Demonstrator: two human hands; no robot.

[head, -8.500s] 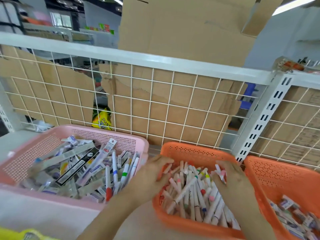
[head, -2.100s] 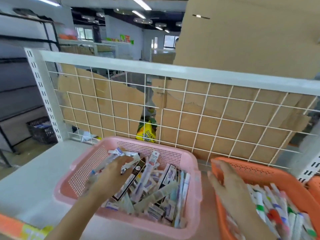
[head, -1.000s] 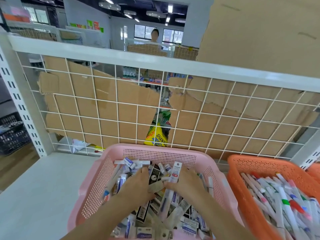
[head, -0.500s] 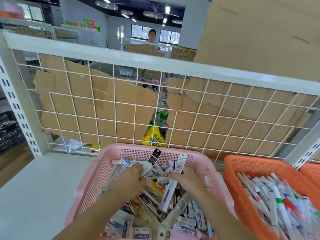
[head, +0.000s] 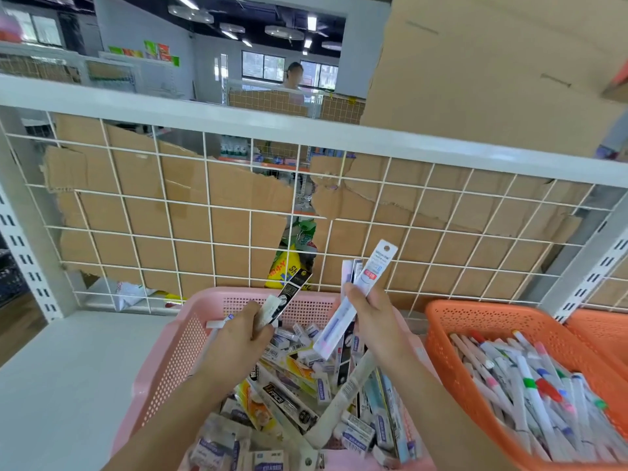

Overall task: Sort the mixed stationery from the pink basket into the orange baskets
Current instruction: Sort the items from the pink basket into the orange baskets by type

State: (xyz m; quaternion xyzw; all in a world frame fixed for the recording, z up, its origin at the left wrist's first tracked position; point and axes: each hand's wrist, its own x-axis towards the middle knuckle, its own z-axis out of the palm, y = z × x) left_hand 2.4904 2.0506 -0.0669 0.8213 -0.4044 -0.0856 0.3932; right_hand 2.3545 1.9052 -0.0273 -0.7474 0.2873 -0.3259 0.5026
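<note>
Pink basket on worktop, stationery heaped inside | left grip pinching black pack | right grip clasping white pen packs, long axis tilted up-right | orange basket lies rightward, right grip nearer

Both grips had left the orange perforated plastic basket of markers and moved over to the pink perforated plastic basket. Half a second earlier they were digging low in its pile; since then they rose above it. The left grip came up pinching a slim black cardboard pen pack with a white one beside it. The right grip lifted a long white carded pen pack higher, tilted up and to the right.
</note>
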